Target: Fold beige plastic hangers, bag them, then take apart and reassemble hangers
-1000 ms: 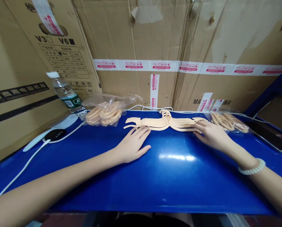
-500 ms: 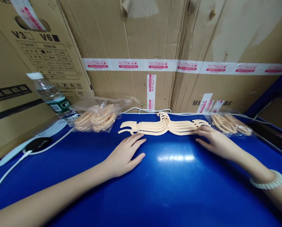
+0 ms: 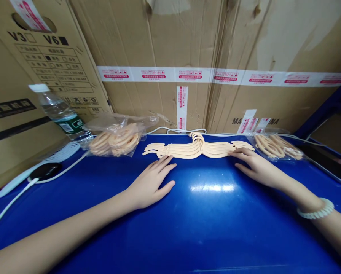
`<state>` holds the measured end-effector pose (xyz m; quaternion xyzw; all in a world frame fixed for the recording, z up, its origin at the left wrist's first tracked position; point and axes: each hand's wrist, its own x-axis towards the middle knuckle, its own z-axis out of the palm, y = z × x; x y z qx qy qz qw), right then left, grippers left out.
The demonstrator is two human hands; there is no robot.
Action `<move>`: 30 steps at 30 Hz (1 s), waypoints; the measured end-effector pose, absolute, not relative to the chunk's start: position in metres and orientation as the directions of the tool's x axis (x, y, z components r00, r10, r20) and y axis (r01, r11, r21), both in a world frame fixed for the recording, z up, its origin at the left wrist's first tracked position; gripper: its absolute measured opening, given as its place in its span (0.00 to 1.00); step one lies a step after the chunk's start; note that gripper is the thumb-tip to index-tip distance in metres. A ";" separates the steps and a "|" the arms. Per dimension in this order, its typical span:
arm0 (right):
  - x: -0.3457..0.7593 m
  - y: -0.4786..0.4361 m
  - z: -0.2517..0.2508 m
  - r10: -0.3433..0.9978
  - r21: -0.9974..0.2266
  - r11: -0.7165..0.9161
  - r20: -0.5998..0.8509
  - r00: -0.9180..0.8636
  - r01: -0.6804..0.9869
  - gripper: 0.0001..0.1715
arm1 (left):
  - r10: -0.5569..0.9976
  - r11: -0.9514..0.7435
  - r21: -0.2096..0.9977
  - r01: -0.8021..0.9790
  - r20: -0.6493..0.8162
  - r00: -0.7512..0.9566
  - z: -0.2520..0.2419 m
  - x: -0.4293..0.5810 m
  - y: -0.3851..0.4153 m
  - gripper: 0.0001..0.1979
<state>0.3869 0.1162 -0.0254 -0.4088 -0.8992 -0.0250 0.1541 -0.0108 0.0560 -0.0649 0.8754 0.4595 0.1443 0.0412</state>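
Note:
A stack of several cream-coloured clothes hangers (image 3: 187, 151) lies flat on the blue tabletop (image 3: 204, 228), overlapping, with their hooks gathered at the middle and pointing away from me. My left hand (image 3: 153, 182) rests palm down at the near left side of the stack, fingers stretched out and thumb apart, fingertips at the lowest hanger's edge. At the right end of the hangers is my right hand (image 3: 254, 167), its fingers extended over the hanger tips and its thumb spread below. Neither hand is closed around a hanger.
Clear bags of cream-coloured rings (image 3: 123, 140) and of similar pieces (image 3: 276, 146) lie left and right. A water bottle (image 3: 63, 116), a hairbrush (image 3: 39, 167) and a black corded device (image 3: 46, 172) are at left. A dark phone-like device (image 3: 330, 163) lies at right. Cardboard (image 3: 159, 102) stands behind.
The hangers lie more evenly together, the nearest one now close against the others at the left. Both hands stay in nearly the same place. The view has tilted slightly.

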 end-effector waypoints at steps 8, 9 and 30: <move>0.384 0.119 -0.024 0.715 -0.150 0.655 0.439 -0.544 0.740 0.13 | 0.774 -0.626 0.221 0.748 0.296 0.559 -0.066 -0.012 0.056 0.25; 0.384 0.119 -0.024 0.717 -0.156 0.647 0.458 -0.526 0.746 0.11 | 0.754 -0.650 0.228 0.725 0.311 0.578 -0.065 -0.013 0.056 0.24; 0.380 0.117 -0.021 0.736 -0.214 0.640 0.448 -0.507 0.738 0.15 | 0.666 -0.745 0.273 0.609 0.351 0.658 -0.063 -0.015 0.057 0.19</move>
